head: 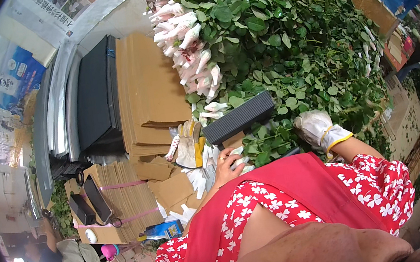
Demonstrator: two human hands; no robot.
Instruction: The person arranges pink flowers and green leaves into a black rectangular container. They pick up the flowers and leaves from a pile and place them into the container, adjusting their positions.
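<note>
My left hand (227, 167) is bare, with a ring on one finger. Its fingers curl over a few rose heads in white net sleeves (241, 159), close to my apron. Leafy rose stems (271, 141) extend from these heads toward my right hand (313, 127), which wears a pale work glove with yellow trim. That hand sits among the leaves, its fingers partly hidden, so its grip is unclear. Just beyond both hands lies a dark ribbed board (238, 117), tilted across the foliage. An empty glove (190, 145) lies to the left of the board.
A big pile of leafy roses (281, 34) with netted heads (184, 27) fills the far side. Cardboard sheets (156, 82) and black panels (95, 90) stand left. Nearer are bundled cardboard (123, 194) and a blue box (163, 230). Other people (67, 255) are at the edges.
</note>
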